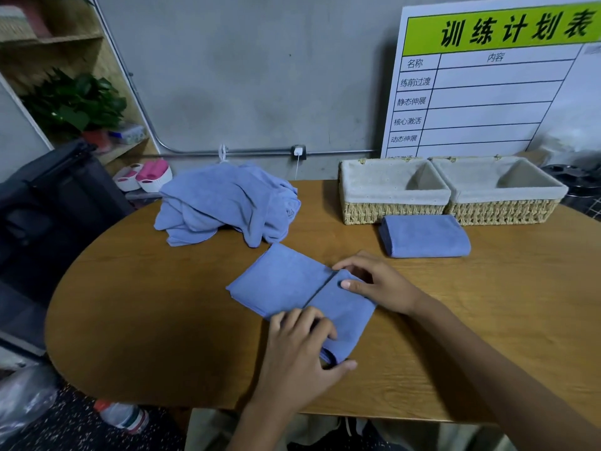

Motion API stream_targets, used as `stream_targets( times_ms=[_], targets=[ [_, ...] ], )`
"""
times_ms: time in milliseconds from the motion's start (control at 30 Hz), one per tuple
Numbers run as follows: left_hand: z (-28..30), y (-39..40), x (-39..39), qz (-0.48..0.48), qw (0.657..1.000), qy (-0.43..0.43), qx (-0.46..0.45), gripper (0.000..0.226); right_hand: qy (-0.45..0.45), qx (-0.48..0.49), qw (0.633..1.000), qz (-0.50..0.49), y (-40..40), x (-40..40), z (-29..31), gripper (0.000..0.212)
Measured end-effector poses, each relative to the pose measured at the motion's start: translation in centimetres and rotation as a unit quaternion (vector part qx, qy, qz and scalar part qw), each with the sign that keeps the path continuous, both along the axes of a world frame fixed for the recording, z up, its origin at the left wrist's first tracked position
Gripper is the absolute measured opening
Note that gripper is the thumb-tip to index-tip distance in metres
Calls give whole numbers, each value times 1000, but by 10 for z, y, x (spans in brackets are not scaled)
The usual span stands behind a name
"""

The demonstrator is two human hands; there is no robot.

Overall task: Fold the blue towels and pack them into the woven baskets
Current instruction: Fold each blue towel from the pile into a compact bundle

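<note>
Two woven baskets (393,211) (502,211) with cloth lining stand empty. Left hand (302,346) and right hand (379,284) pinch the half-folded towel (286,281) on the table (487,320). Board (487,79) reads 训练计划表.

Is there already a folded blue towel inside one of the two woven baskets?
No: both woven baskets show only pale lining, and the finished folded blue towel lies on the wooden table before them.
</note>
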State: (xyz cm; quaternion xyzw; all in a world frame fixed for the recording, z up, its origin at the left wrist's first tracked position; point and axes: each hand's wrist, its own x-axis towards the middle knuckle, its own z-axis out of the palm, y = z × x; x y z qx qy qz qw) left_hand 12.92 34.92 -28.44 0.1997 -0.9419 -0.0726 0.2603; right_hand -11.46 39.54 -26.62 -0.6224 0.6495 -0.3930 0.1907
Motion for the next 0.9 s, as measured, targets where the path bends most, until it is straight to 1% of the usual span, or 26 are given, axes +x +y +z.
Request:
stream_targets(
  times_ms=[133, 233, 300, 367, 433, 500, 567, 633, 733, 833, 900],
  targets=[
    [-3, -20, 12, -37, 999, 14, -8, 38, -14, -8, 1000, 7, 11, 4, 1, 26],
    [-2, -37, 22, -58, 998, 15, -19, 40, -35, 10, 999, 10, 18, 12, 0, 25],
    [-2, -45, 26, -69, 997, 8, -22, 43, -29, 5, 1000, -1, 22, 17, -5, 25],
    [-3, -51, 26, -80, 997, 7, -20, 43, -5, -1, 1000, -11, 26, 22, -10, 28],
    [-4, -58, 26, -95, 995, 3, -19, 38, 32, 10, 999, -18, 30, 26, -12, 40],
    [-6, -68, 28, -111, 994, -9, -10, 34, 90, 13, 996, -25, 36, 28, -13, 53],
    [-5, -78, 32, -123, 992, -24, 6, 35, 149, 7, 988, -27, 41, 30, -13, 60],
    [-1, -84, 36, -129, 990, -18, 48, 31, 172, 2, 985, -21, 46, 30, -13, 63],
    [4, -85, 40, -125, 980, 36, 153, 18, 176, -9, 984, -4, 48, 30, -11, 68],
    [5, -86, 40, -88, 955, 88, 268, 19, 190, -30, 981, 4, 43, 32, -8, 75],
    [6, -86, 37, -67, 938, 135, 312, 23, 196, -52, 979, 9, 34, 34, -9, 75]
  ],
)
